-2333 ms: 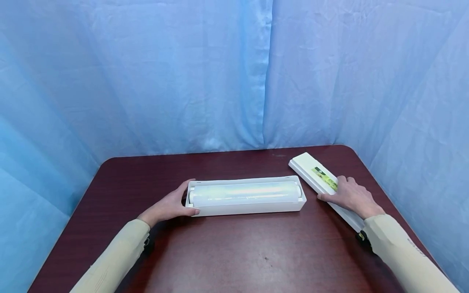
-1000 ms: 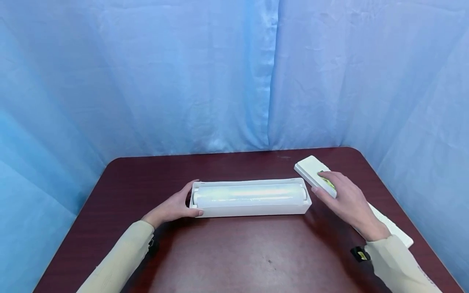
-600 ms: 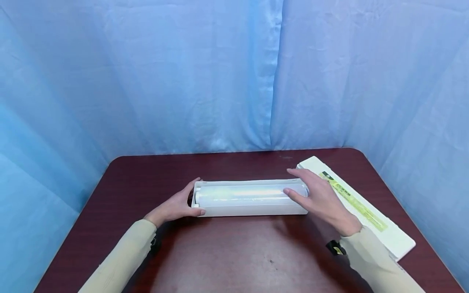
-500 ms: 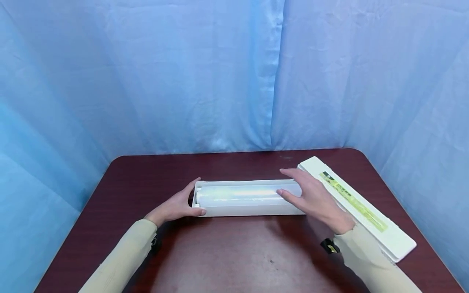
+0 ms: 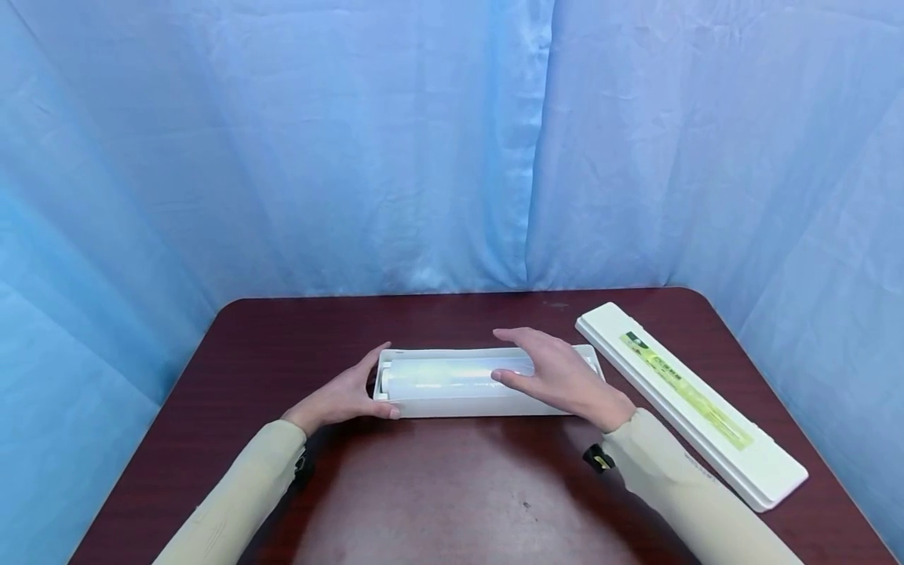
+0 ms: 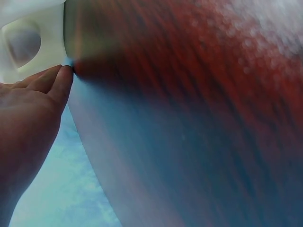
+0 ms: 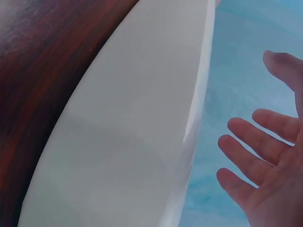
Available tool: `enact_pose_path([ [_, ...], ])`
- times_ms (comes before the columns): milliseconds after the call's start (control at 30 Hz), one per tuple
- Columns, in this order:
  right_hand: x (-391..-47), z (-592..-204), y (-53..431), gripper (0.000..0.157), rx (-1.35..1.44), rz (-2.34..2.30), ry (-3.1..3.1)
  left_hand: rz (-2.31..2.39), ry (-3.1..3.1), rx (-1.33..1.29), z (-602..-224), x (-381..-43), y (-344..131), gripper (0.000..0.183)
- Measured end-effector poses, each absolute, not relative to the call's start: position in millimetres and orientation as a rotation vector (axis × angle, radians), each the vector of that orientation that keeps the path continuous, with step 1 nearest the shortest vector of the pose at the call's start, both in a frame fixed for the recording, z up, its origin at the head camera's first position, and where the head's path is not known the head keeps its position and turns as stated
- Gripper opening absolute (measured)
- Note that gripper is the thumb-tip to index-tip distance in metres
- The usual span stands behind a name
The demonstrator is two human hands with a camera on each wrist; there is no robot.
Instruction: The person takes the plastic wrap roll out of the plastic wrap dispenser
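A long white cling film box (image 5: 459,407) lies lidless on the table, with a roll of clear plastic film (image 5: 438,378) inside. My left hand (image 5: 344,398) grips the box's left end, thumb at the front wall and fingers at the back. Over the box's right half is my right hand (image 5: 558,375), fingers spread and holding nothing. In the right wrist view, that hand (image 7: 267,161) shows apart from the white box wall (image 7: 123,123). Fingertips of my left hand (image 6: 28,109) meet the box end in the left wrist view. Part of the roll is hidden behind my right hand.
The white lid (image 5: 639,377), with a green and yellow label, lies slantwise on the right side of the dark red-brown table (image 5: 424,486). Blue curtains (image 5: 282,157) hang behind the table and on both sides.
My right hand has let go of the lid, left it lying on the table, and moved left over the roll. My left hand stays on the box end.
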State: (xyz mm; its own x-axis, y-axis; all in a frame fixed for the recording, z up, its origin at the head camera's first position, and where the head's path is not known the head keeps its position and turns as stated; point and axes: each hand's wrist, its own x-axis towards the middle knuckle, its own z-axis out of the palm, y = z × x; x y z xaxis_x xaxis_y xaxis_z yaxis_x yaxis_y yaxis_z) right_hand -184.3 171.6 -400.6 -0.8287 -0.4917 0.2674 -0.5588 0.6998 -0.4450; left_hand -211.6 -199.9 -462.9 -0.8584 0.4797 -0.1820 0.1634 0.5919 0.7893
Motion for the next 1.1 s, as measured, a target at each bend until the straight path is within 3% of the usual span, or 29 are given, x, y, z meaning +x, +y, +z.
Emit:
enact_pose_path([
  [567,-203.9,-406.7,141.9,0.053,1.107,0.668,-2.861,1.204,2.432,0.539,-463.8,-210.9,-199.0,0.118],
  [1100,-206.4,-404.9,128.2,0.057,1.09,0.495,-2.921,1.192,2.437,0.523,-465.7,-212.8,-199.3,0.123],
])
